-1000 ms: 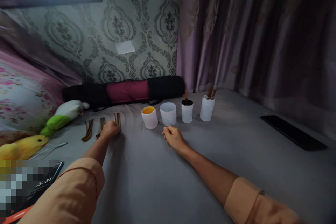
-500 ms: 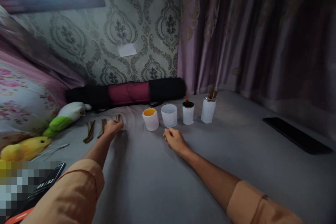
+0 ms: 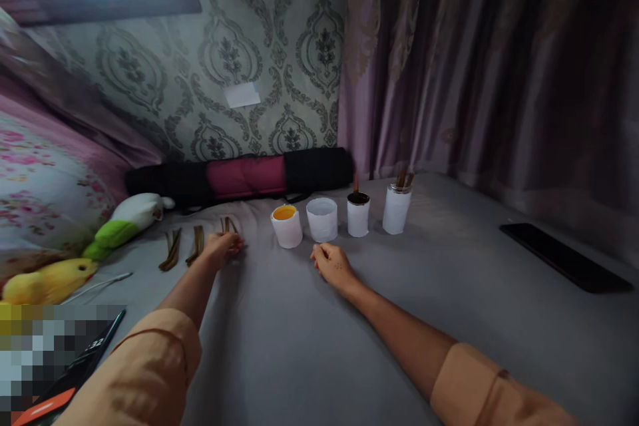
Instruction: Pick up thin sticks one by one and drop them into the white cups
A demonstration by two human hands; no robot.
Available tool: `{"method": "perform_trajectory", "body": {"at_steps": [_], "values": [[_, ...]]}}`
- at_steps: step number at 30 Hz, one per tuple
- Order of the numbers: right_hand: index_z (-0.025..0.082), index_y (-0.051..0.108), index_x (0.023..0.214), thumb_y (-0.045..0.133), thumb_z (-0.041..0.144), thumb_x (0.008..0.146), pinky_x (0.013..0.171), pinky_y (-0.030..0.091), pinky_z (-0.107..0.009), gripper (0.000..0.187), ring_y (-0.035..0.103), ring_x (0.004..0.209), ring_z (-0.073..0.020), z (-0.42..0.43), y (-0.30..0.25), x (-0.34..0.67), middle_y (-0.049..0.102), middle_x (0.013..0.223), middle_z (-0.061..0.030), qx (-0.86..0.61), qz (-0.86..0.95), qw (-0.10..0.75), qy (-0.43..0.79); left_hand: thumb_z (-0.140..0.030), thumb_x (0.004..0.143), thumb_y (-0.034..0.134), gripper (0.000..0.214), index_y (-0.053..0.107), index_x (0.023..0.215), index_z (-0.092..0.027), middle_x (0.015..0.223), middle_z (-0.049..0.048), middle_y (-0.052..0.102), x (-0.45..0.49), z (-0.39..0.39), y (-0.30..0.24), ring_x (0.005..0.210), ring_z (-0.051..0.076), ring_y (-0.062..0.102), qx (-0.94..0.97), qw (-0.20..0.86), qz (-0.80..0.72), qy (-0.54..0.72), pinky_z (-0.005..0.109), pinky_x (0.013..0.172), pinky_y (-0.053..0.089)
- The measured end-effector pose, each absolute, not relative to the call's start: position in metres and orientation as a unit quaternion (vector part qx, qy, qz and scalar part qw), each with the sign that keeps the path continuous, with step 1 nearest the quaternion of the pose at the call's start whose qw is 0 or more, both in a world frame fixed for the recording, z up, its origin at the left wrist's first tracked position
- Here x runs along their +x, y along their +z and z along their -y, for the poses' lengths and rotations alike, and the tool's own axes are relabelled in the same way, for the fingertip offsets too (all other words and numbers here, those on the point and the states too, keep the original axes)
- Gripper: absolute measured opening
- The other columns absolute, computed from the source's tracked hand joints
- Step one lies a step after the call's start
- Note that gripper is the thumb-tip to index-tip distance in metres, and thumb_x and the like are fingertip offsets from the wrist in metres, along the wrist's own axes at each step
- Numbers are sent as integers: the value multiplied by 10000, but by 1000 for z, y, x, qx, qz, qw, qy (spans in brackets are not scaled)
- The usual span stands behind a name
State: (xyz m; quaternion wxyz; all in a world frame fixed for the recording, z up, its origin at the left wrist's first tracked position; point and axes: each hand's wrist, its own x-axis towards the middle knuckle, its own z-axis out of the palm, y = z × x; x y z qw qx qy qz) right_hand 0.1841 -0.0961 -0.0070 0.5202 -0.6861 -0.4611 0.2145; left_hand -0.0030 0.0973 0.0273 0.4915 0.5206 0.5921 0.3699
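At the left, my left hand is over the lower part of a small bundle of brown strips, its fingers slightly apart; whether they touch the strips is hidden. Two similar brown bundles lie left of it, one nearby and one farther out. My right hand rests on the bed with fingers curled in, nothing visible in them. Just behind it stand a white cup with a yellow inside and a wider white cup.
Right of these are a white can with dark contents and a reddish stick and a taller white jar holding brown sticks. A black phone-like slab lies far right. Plush toys are at left, a black-and-maroon roll behind.
My left hand has shifted slightly right and toward me, its fingers loosening, while the bundle's upper end stays in place. My right hand and the cups have not moved.
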Motion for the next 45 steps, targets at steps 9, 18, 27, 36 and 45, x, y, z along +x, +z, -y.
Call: {"method": "perform_trajectory", "body": {"at_steps": [9,18,27,36,45], "values": [[145,569,676,331,376,830,446,307,-180,366,449,462,-76,95,-10,185,502,525,10,-683,461,523,218,-15,681,489,94,490,641,-100,575,35,558,7,-97,20,418,61,489,429,599,-545,400,146,380,381],[145,571,673,335,378,831,452,314,-181,368,455,464,-77,95,-11,185,510,525,6,-681,461,524,222,3,727,469,120,523,667,-85,565,18,524,12,-87,20,409,38,461,364,700,-469,397,125,349,364],[142,571,673,341,385,826,459,321,-188,368,452,449,-76,96,-8,185,508,522,9,-684,459,522,223,-12,774,463,115,541,720,-79,603,21,528,15,-64,18,442,23,474,310,734,-420,434,95,371,385],[141,565,678,346,411,821,432,314,-183,375,453,445,-79,97,-5,184,507,525,2,-687,453,518,234,-12,783,457,124,540,739,-93,662,38,558,20,-29,15,462,32,487,280,763,-368,452,110,372,396],[151,542,668,352,428,808,420,317,-188,365,442,417,-76,97,-8,184,490,510,16,-672,451,533,246,-46,773,488,126,600,817,-82,679,45,576,23,2,10,489,43,505,311,757,-339,464,128,410,421]]}}
